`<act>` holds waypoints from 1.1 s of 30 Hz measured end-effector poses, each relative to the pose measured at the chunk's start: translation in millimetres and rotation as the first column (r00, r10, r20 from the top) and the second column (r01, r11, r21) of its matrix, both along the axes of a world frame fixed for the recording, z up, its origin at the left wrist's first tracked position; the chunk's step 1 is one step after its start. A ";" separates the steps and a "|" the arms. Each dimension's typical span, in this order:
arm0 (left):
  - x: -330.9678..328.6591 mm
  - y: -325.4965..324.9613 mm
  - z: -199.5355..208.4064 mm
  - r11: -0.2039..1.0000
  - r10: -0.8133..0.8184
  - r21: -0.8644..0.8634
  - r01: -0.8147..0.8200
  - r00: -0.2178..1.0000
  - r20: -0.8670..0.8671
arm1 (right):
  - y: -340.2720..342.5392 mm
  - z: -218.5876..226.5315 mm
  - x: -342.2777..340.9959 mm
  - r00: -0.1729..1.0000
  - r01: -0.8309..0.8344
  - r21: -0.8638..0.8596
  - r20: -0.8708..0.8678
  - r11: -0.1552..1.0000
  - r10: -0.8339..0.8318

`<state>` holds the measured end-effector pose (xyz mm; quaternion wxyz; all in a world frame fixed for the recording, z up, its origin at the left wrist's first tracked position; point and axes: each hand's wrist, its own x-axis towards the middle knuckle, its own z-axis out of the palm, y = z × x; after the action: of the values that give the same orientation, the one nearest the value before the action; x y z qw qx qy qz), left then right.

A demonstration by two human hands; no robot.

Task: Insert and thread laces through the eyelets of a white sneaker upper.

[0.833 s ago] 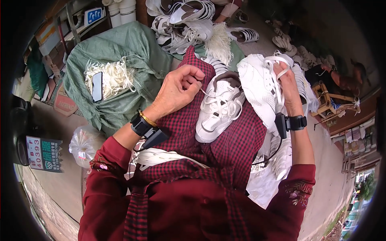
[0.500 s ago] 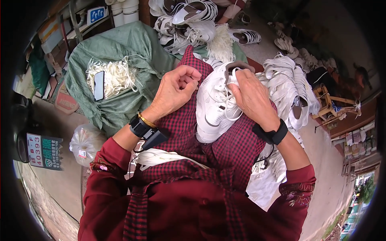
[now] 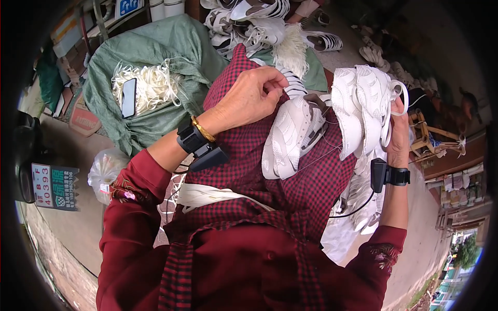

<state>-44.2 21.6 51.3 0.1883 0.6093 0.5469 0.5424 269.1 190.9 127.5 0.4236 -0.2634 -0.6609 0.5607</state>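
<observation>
A white sneaker (image 3: 286, 139) lies tilted on its side on my lap, over the red-and-black checked apron (image 3: 244, 155). Just above its toe-to-ankle line, my left hand (image 3: 257, 96) is held with fingers curled and thumb close to the forefinger; anything pinched there is too small to make out. On the right, my right hand (image 3: 398, 129) grips a bunch of white sneaker uppers (image 3: 358, 109) from the outer side, its fingers by a white lace loop and partly hidden. A thin thread runs across the lap below the sneakers. Loose white laces (image 3: 210, 197) lie at my waist.
To the left, a green sack (image 3: 150, 46) bears a heap of white laces (image 3: 158, 90) and a phone (image 3: 129, 97). Beside it sits a plastic bag (image 3: 107, 173). More shoes (image 3: 249, 33) are piled at the far side, near another person's arm (image 3: 305, 9). A wooden stool (image 3: 428, 136) stands right.
My right hand has left the lap sneaker and moved right to the bunch of uppers, now lifted. The lap sneaker has tipped over. My left hand has shifted right and slightly away.
</observation>
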 end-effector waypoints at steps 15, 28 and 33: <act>33.1 107.0 -5.2 0.674 -0.257 -0.682 0.285 0.955 0.146 | -19.4 -67.7 79.5 0.993 0.024 -0.149 -0.108 0.989 -0.040; 16.2 80.3 21.7 0.911 -0.207 -0.275 0.306 0.919 0.336 | -38.6 -74.4 82.5 0.982 0.096 -0.204 -0.140 0.974 -0.126; -112.1 53.2 46.4 0.921 -0.331 0.076 0.383 0.662 0.673 | -29.2 -52.8 89.2 0.980 0.158 -0.183 -0.088 0.970 -0.177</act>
<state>-156.2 74.7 97.8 0.4973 0.4593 0.3303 0.6578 358.4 161.6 74.6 0.4785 -0.3250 -0.5613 0.5919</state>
